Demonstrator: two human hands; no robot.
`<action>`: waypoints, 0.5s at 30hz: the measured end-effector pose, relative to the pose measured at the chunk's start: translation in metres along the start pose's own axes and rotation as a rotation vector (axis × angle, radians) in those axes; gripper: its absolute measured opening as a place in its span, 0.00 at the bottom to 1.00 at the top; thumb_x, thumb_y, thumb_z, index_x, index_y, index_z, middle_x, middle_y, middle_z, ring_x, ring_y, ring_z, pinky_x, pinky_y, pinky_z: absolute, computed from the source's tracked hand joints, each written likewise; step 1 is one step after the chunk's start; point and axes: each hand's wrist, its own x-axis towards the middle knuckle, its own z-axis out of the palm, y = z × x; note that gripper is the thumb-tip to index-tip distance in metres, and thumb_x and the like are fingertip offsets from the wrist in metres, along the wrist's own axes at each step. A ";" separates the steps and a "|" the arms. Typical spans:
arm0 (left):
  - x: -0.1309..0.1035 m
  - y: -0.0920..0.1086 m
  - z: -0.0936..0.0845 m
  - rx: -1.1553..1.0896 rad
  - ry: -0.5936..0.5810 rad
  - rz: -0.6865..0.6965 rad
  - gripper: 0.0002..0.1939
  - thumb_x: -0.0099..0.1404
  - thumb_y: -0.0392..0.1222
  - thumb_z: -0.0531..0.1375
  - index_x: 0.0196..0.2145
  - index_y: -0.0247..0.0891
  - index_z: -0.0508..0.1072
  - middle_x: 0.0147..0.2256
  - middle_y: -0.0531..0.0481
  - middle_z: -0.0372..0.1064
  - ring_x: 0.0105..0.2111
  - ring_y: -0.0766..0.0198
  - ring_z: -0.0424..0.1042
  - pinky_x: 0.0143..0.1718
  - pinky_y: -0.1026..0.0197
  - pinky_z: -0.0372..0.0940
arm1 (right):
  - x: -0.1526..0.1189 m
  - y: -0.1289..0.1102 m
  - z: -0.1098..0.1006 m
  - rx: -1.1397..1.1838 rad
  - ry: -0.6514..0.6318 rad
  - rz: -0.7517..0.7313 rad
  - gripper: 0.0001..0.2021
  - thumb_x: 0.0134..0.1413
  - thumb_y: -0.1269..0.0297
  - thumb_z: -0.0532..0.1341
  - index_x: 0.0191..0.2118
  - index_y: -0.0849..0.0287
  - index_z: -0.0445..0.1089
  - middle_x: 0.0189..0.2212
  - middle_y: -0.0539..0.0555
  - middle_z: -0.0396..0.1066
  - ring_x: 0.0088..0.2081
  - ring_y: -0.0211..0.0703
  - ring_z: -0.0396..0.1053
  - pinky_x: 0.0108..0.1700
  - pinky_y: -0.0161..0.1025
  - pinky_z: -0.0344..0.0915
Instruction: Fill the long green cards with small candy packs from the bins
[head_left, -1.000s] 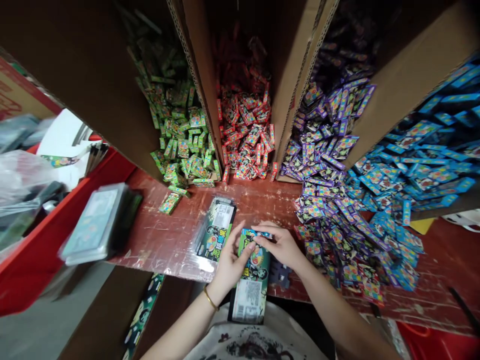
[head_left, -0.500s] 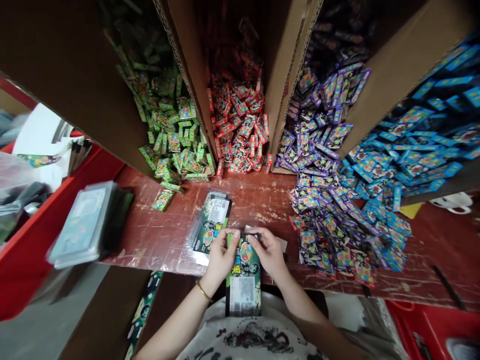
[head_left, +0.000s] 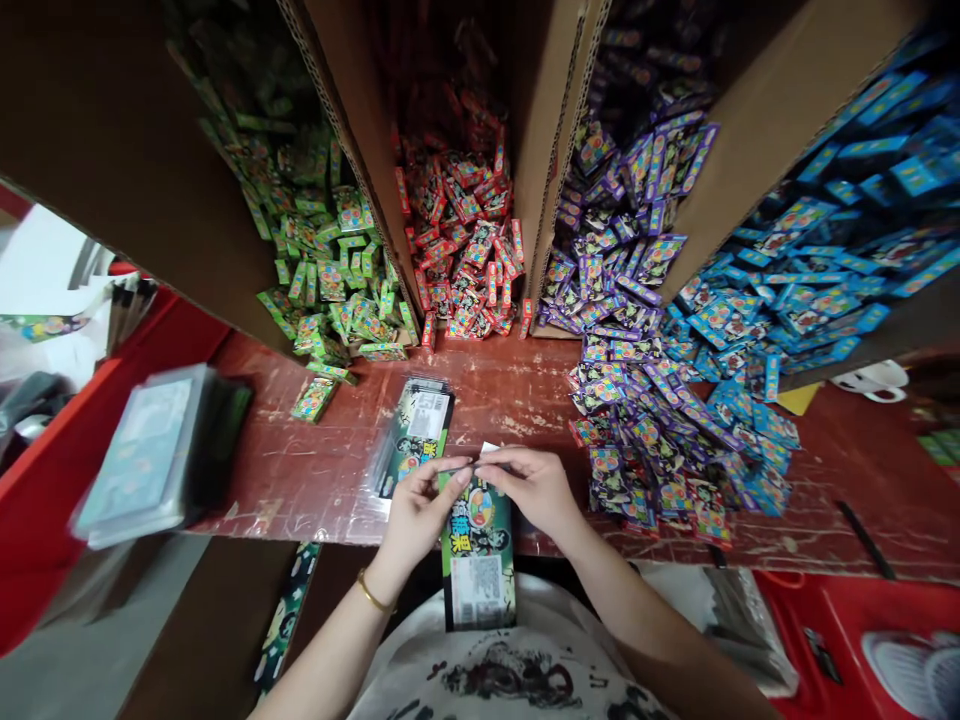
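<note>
A green and black printed candy package (head_left: 480, 560), with a white barcode label on its lower part, hangs upright in front of my body over the table's edge. My left hand (head_left: 421, 505) pinches its upper edge with thumb and forefinger. Close beside it, my right hand (head_left: 534, 490) pinches the same edge, fingertips nearly touching the left ones. What the fingertips cover is hidden. Just past my left hand lies a stack of similar packages in clear plastic (head_left: 420, 425). A bit of white paper (head_left: 489, 447) shows behind my right fingers.
Cardboard bins hold small green packets (head_left: 352, 270), red packets (head_left: 469, 260), purple packets (head_left: 619, 270) and blue packets (head_left: 795, 270). Purple and blue ones spill onto the red table (head_left: 517, 400) at right. A stack of clear plastic cases (head_left: 146, 455) stands left, by a red crate (head_left: 45, 500).
Both hands have drawn closer together along the package's upper edge, the right moving inward. The view has shifted slightly, so the surroundings sit a little further left.
</note>
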 end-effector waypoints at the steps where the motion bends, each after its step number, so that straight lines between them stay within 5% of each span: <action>1: 0.002 0.001 0.001 -0.004 0.010 -0.022 0.14 0.54 0.50 0.64 0.33 0.36 0.76 0.31 0.48 0.75 0.29 0.62 0.71 0.31 0.62 0.67 | 0.003 0.000 -0.002 -0.003 -0.007 0.040 0.09 0.45 0.58 0.66 0.32 0.57 0.77 0.26 0.54 0.76 0.25 0.42 0.71 0.29 0.38 0.69; 9: 0.018 0.008 0.004 0.042 -0.118 -0.055 0.14 0.56 0.51 0.62 0.24 0.36 0.73 0.22 0.54 0.69 0.23 0.67 0.65 0.26 0.66 0.61 | 0.029 0.002 -0.021 -0.036 -0.214 0.158 0.13 0.42 0.53 0.67 0.26 0.59 0.76 0.20 0.50 0.73 0.22 0.38 0.69 0.22 0.32 0.64; 15: 0.003 -0.006 0.005 0.120 -0.016 0.226 0.06 0.60 0.44 0.60 0.34 0.40 0.74 0.33 0.50 0.72 0.36 0.61 0.69 0.41 0.61 0.62 | 0.005 0.004 -0.008 -0.141 -0.069 -0.196 0.05 0.50 0.62 0.64 0.32 0.54 0.77 0.31 0.53 0.75 0.34 0.44 0.72 0.38 0.40 0.69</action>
